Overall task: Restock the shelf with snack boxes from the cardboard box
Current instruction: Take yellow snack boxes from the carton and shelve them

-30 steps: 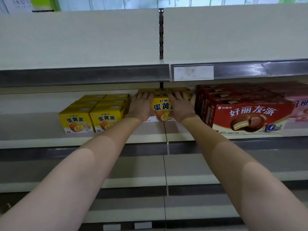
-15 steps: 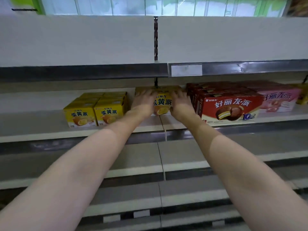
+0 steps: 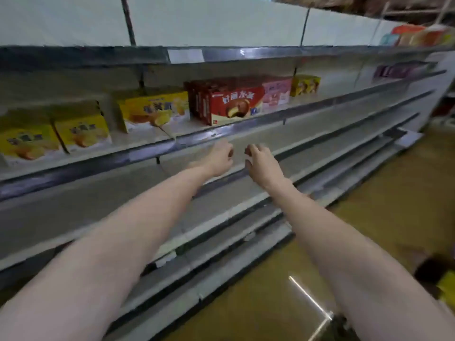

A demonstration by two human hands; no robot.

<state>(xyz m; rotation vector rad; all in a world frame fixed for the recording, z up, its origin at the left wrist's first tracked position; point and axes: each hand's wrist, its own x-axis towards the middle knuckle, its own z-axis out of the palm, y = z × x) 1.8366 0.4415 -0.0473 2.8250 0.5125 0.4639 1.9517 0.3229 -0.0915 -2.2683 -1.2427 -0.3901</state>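
Note:
A yellow snack box stands on the shelf, left of a row of red snack boxes. Further left stand two more yellow boxes side by side. My left hand and my right hand hang in front of the shelf edge, below the boxes and apart from them. Both hold nothing, with fingers loosely curled. The picture is blurred by motion.
A pink box and a small yellow box stand right of the red ones. Lower shelves run bare toward the right. The brown floor lies at right, with a dark and yellow object at the right edge.
Both hands have let go of the yellow box and pulled back and down from the shelf. The view has swung to the right and down, showing the floor.

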